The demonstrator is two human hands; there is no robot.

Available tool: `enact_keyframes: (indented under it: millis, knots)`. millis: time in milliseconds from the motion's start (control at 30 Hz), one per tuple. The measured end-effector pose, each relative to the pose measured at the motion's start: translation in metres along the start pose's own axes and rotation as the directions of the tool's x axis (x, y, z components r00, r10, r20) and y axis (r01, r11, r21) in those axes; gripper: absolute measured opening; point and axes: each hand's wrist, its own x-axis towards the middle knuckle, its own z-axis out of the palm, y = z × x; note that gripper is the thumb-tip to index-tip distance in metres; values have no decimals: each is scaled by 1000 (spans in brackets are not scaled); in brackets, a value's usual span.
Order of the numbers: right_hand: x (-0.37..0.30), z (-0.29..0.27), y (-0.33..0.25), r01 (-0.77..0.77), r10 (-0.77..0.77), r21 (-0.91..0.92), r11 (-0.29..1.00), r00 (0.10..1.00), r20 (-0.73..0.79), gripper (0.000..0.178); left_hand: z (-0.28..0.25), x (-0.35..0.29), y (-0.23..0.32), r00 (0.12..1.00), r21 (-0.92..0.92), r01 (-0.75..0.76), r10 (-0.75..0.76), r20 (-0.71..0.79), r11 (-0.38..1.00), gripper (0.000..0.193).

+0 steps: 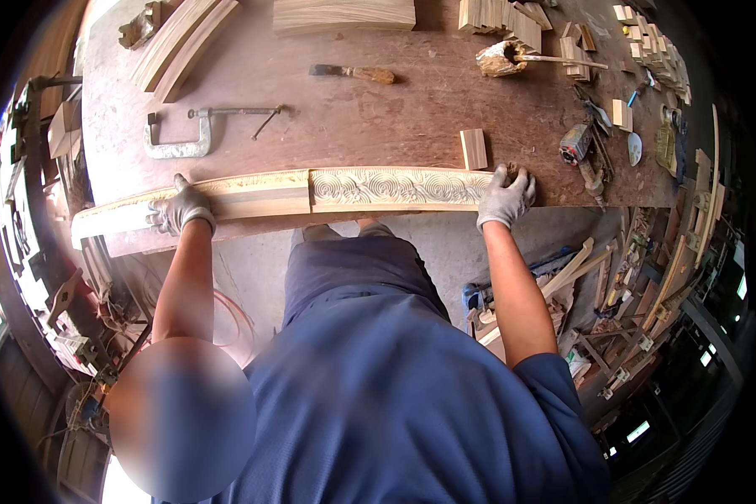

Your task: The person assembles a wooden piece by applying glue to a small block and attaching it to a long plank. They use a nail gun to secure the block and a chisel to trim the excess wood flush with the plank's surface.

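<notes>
Both my hands wear grey work gloves. Along the near edge of the workbench lie two lengths of pale wood, end to end. My left hand (182, 207) grips the left wooden board (265, 198), thumb at its far side and fingers over its near face. A carved strip shows along that board's far edge. The right one, a carved wooden board (399, 186), has rows of swirling relief facing up. At its right end my right hand (507, 196) is wrapped round the wood. The two boards meet in front of my body, and the seam between them is visible.
On the workbench (445, 109) lie a C-clamp (181, 149), a brush (353, 74), a small wooden block (473, 149), a glue-crusted pot with a stick (502, 59) and a power tool (575, 144). Stacked wood blocks (500, 21) stand at the back right. Scrap timber (580, 265) leans below.
</notes>
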Motion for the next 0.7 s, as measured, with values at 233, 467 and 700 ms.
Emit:
enact_keyframes:
  millis: [233,467,700]
  knots:
    - [0,1,1,4,-4,0,1000,1000,-7,68,-5,-3,3,1000,-13,0,1,31,1000,111]
    - [2,1,6,8,-8,-19,1000,1000,28,67,-4,-4,5,999,-11,10,-9,53,1000,113]
    - [-2,-71,-38,340,-471,398,852,829,301,23,-1,1,1,999,-14,16,-16,30,1000,113]
